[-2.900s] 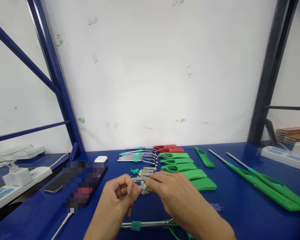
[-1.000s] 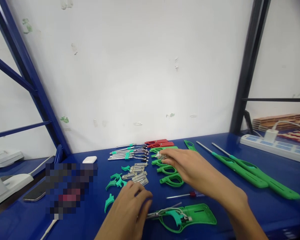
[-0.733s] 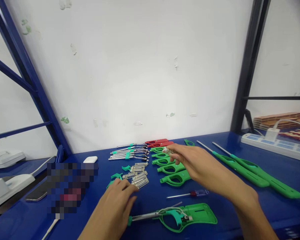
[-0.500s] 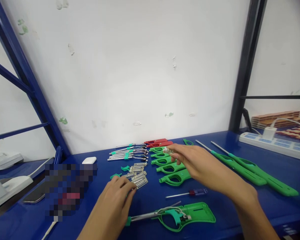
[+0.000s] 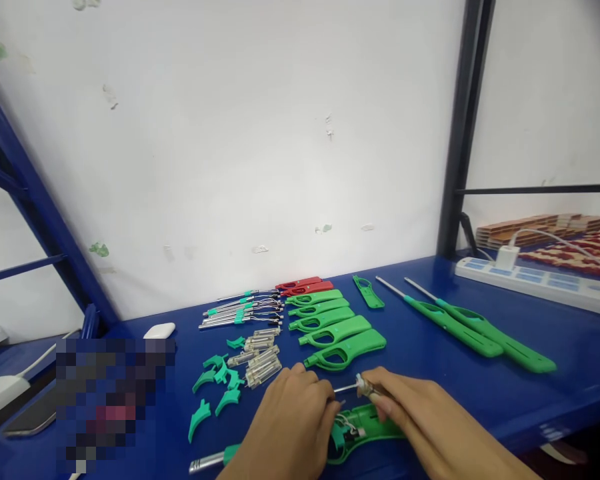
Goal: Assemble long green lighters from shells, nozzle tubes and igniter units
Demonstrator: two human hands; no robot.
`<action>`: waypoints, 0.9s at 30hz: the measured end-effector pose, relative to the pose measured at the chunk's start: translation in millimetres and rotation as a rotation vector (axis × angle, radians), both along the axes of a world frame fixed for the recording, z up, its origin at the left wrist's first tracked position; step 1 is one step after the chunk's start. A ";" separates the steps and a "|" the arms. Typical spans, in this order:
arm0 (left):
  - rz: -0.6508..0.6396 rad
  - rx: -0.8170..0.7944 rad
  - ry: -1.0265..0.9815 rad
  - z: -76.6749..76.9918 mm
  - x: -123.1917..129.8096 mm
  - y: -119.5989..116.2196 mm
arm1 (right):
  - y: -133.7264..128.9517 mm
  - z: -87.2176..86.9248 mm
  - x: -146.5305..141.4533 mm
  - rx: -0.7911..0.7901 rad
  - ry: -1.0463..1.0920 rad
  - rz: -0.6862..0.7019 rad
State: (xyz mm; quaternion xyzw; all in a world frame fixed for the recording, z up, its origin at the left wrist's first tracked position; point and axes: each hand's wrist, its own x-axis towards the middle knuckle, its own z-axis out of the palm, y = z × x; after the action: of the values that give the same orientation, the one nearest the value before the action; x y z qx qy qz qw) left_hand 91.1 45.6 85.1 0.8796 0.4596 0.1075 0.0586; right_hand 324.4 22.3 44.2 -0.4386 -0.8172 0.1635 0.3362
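My right hand [image 5: 415, 413] pinches a small clear fuel tank [image 5: 367, 385] with a white tip pointing left, just above an open utility lighter. My left hand [image 5: 295, 420] is closed over this lighter's front part; a thin grey tube end [image 5: 343, 402] shows at its fingertips. The lighter's green half-shell [image 5: 365, 420] lies on the table with wires and a teal trigger [image 5: 338, 437] in it. Its metal barrel [image 5: 206, 463] sticks out to the left. Behind my hands shows a screwdriver shaft [image 5: 344, 389]; its handle is mostly hidden.
Several clear tanks [image 5: 263, 367] and loose teal triggers [image 5: 227, 400] lie left of centre on the blue table [image 5: 420, 280]. Behind are metal barrels [image 5: 225, 323], green shells [image 5: 347, 350] and red shells [image 5: 307, 289]. Two closed lighters [image 5: 475, 333] and a power strip [image 5: 540, 280] are right.
My right hand has come down and nearer with the tank, to above the open lighter. My left hand has moved right, from beside the loose triggers onto the lighter. The view has shifted right.
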 end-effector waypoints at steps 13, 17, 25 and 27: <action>-0.031 0.144 -0.077 -38.5 -25.8 -6.8 | 5.2 -13.4 -24.8 0.057 0.136 -0.028; 0.004 0.190 -0.132 -58.0 -36.9 -12.1 | 7.6 -14.5 -27.8 -0.032 0.209 -0.058; -0.041 0.231 -0.245 -61.8 -37.3 -9.0 | 4.3 -11.8 -26.5 -0.053 0.243 -0.095; -0.051 0.232 -0.268 -60.1 -35.9 -8.1 | 3.1 -11.5 -27.1 -0.059 0.225 -0.078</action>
State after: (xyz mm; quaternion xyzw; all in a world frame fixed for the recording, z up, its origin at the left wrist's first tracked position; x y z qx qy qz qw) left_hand 55.2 37.5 25.0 0.8697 0.4095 0.2748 0.0202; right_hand 297.3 25.4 32.7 -0.4587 -0.7514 0.2226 0.4189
